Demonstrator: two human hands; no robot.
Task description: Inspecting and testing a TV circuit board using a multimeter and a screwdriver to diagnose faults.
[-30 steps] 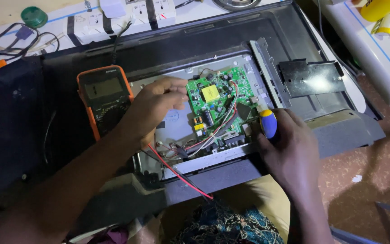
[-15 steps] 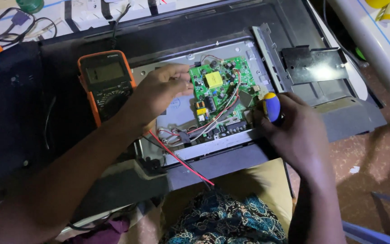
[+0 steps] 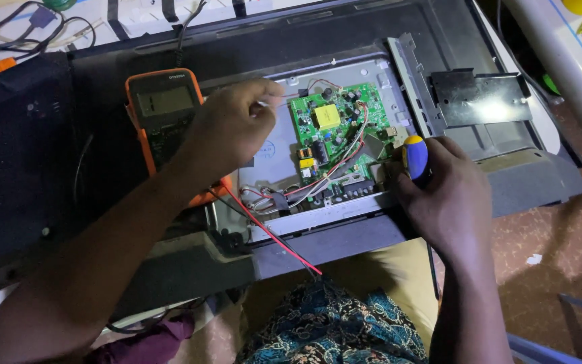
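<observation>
Two-handed, working at the open back of a screen [image 3: 372, 34] lying flat. Starting nearest: sitting with a patterned cloth [image 3: 331, 323] over the lap, right under the lower edge of the screen. Noting a red wire [image 3: 271, 236] running from that edge up and left, under the left wrist.

Gripping a screwdriver [image 3: 415, 156] with the right hand [image 3: 446, 202], all fingers wrapped tight around it, only the blue and yellow handle top showing. Holding it at the lower right corner of the board [image 3: 335, 135], just beside the row of dark connectors. Not seeing the tip, so not able to say if sitting in a screw or only near one.

Holding the left hand [image 3: 234, 128] above the grey plate [image 3: 284, 155], left of the board, fingers curled and drawn together, tips pointing to the board's upper left corner. Maybe pinching something thin there; not able to tell what.

Judging the step: attending to the board, most likely at a fastening on its lower right corner, with the left hand waiting or steadying on the other side. For any further move with the screwdriver, needing a straight, firm seat of the tip and no slipping onto the small parts and thin wires close by.

Going farther: passing a meter [image 3: 163, 114] in orange casing, partly under the left hand, then a metal bracket [image 3: 479, 98] right of the board, then a white socket strip [image 3: 143, 10] at the far edge.
</observation>
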